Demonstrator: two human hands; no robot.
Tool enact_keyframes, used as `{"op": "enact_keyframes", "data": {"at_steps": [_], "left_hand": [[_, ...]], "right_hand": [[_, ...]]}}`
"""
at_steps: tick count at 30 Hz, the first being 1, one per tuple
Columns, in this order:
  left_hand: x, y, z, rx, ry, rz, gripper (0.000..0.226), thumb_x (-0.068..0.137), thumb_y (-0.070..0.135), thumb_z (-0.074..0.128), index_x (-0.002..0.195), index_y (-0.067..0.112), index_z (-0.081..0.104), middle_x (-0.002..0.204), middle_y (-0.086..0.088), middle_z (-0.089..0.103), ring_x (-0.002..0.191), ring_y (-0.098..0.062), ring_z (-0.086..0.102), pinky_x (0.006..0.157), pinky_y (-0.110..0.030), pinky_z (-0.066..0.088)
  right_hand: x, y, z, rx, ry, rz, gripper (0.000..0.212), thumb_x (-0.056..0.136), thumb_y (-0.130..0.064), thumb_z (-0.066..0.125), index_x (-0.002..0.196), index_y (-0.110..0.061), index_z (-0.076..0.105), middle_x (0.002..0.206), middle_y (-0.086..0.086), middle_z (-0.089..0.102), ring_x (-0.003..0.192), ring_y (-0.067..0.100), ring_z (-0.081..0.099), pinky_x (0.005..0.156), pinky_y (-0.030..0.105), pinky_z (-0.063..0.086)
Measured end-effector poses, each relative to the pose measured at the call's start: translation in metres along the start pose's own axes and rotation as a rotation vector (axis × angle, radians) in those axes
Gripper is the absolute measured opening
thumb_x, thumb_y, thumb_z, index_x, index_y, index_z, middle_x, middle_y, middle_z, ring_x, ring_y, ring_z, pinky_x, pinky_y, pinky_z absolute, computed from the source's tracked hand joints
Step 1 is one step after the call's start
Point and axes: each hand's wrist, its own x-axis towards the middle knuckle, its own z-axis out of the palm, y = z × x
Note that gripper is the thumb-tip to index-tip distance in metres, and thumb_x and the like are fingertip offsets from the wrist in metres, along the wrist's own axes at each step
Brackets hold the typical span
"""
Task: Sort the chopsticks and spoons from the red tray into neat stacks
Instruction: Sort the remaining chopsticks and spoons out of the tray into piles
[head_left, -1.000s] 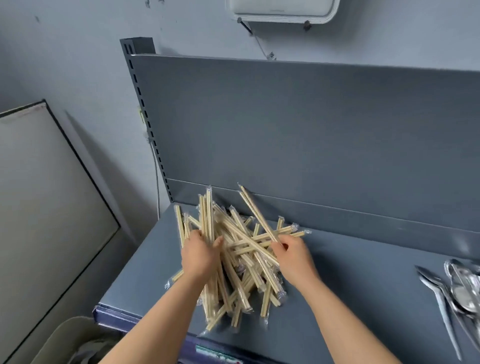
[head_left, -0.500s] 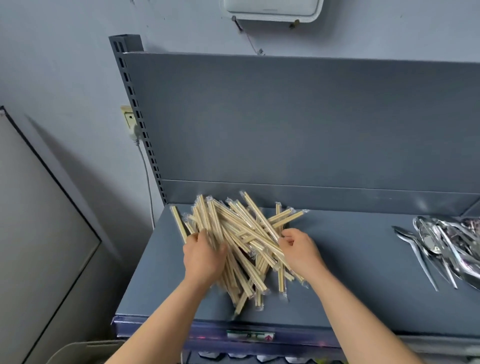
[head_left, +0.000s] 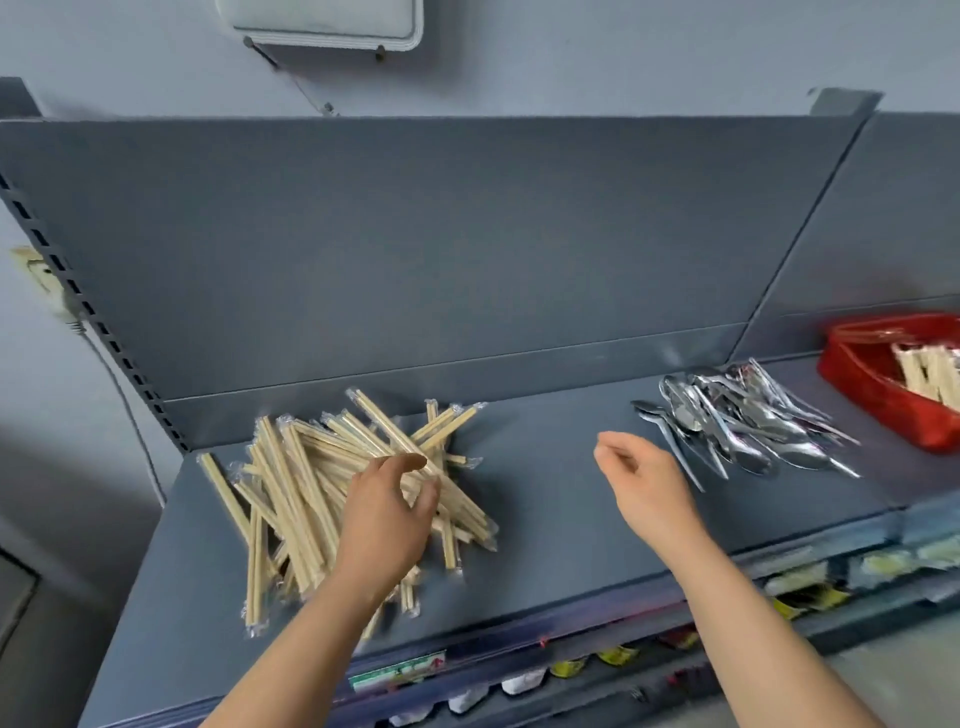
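A loose pile of wrapped wooden chopsticks (head_left: 306, 478) lies on the left of the grey shelf (head_left: 545, 499). My left hand (head_left: 387, 514) hovers over the pile's right side with fingers loosely spread and thumb near one stick, gripping nothing that I can see. My right hand (head_left: 647, 480) hangs above bare shelf between the two piles, fingers loosely curled and empty. A heap of wrapped metal spoons (head_left: 743, 421) lies to the right. The red tray (head_left: 883, 384) at the far right holds more chopsticks (head_left: 930, 371).
The shelf's grey back panel (head_left: 415, 249) rises right behind the piles. Lower shelves with small packets (head_left: 800, 597) show below the front edge. A wall socket with a cable (head_left: 47, 283) sits at the left.
My right hand left the chopstick pile and moved right into open space. My left hand lifted off the pile and opened. The view swung right, bringing the spoons and red tray in.
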Motion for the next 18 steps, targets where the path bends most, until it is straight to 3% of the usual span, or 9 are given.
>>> {"op": "enact_keyframes", "data": {"at_steps": [8, 11, 13, 16, 18], "left_hand": [[-0.012, 0.126, 0.105, -0.146, -0.194, 0.196, 0.024, 0.092, 0.026, 0.062, 0.114, 0.017, 0.064, 0.108, 0.005, 0.065, 0.097, -0.011, 0.059, 0.083, -0.025, 0.043], [-0.023, 0.183, 0.155, -0.195, -0.27, 0.222, 0.021, 0.093, 0.025, 0.06, 0.112, 0.018, 0.064, 0.107, 0.007, 0.065, 0.095, -0.011, 0.059, 0.08, -0.022, 0.041], [-0.03, 0.222, 0.187, -0.219, -0.305, 0.25, 0.016, 0.093, 0.024, 0.06, 0.108, 0.021, 0.064, 0.103, 0.008, 0.066, 0.094, -0.011, 0.06, 0.076, -0.019, 0.041], [-0.035, 0.275, 0.234, -0.236, -0.338, 0.305, 0.015, 0.093, 0.025, 0.06, 0.106, 0.021, 0.065, 0.098, 0.01, 0.067, 0.089, -0.003, 0.06, 0.068, -0.008, 0.038], [-0.036, 0.306, 0.263, -0.255, -0.355, 0.326, 0.016, 0.093, 0.025, 0.06, 0.107, 0.019, 0.065, 0.097, 0.008, 0.068, 0.088, -0.004, 0.06, 0.07, -0.013, 0.04]], "right_hand": [[-0.01, 0.1, -0.173, 0.071, 0.296, 0.069, 0.025, 0.095, -0.022, 0.058, 0.118, -0.017, 0.066, 0.099, -0.021, 0.062, 0.091, -0.009, 0.057, 0.075, 0.007, 0.039], [-0.013, 0.141, -0.24, 0.056, 0.371, 0.103, 0.027, 0.095, -0.023, 0.058, 0.12, -0.016, 0.065, 0.106, -0.013, 0.065, 0.091, -0.009, 0.057, 0.077, 0.01, 0.042], [-0.012, 0.165, -0.283, 0.05, 0.407, 0.127, 0.028, 0.096, -0.022, 0.057, 0.121, -0.014, 0.065, 0.111, -0.006, 0.066, 0.094, 0.003, 0.061, 0.08, 0.017, 0.045], [-0.008, 0.2, -0.343, 0.017, 0.454, 0.14, 0.028, 0.096, -0.021, 0.057, 0.122, -0.013, 0.064, 0.108, -0.008, 0.064, 0.095, 0.003, 0.059, 0.074, 0.006, 0.04], [-0.003, 0.221, -0.378, -0.006, 0.476, 0.141, 0.027, 0.096, -0.021, 0.056, 0.12, -0.013, 0.065, 0.105, -0.009, 0.064, 0.09, -0.004, 0.057, 0.067, -0.001, 0.038]]}}
